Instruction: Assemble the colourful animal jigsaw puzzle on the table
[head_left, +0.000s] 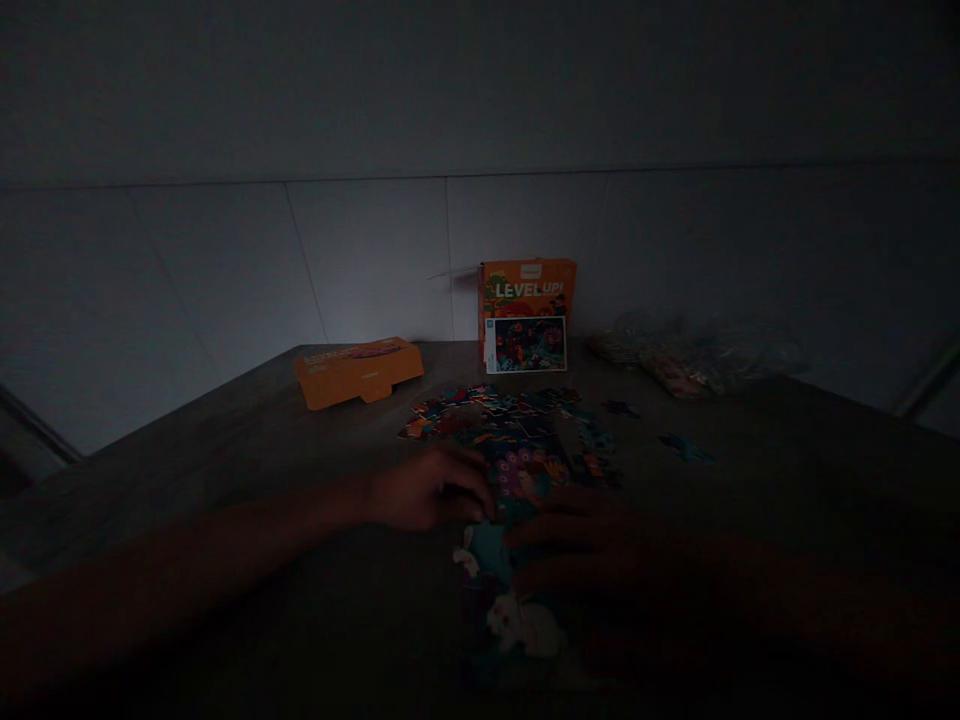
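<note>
Dim light leaves much of the view dark. Joined puzzle pieces (525, 622) with a white animal figure lie near the front of the table. At their upper left edge is my left hand (435, 488), its fingers bent down; whether a piece is between them is hidden. My right hand (577, 540) rests over the right side of the joined pieces, fingers spread apart and pointing left. Beyond both hands lies a heap of loose pieces (517, 415), with a purple and pink patterned part (525, 472) at its near side.
An orange box (529, 275) stands at the back, with a picture card (529, 345) leaning on it. An orange lid (360, 372) lies at the back left. Clear plastic bags (697, 355) sit at the back right. Stray pieces (686, 447) lie right of the heap.
</note>
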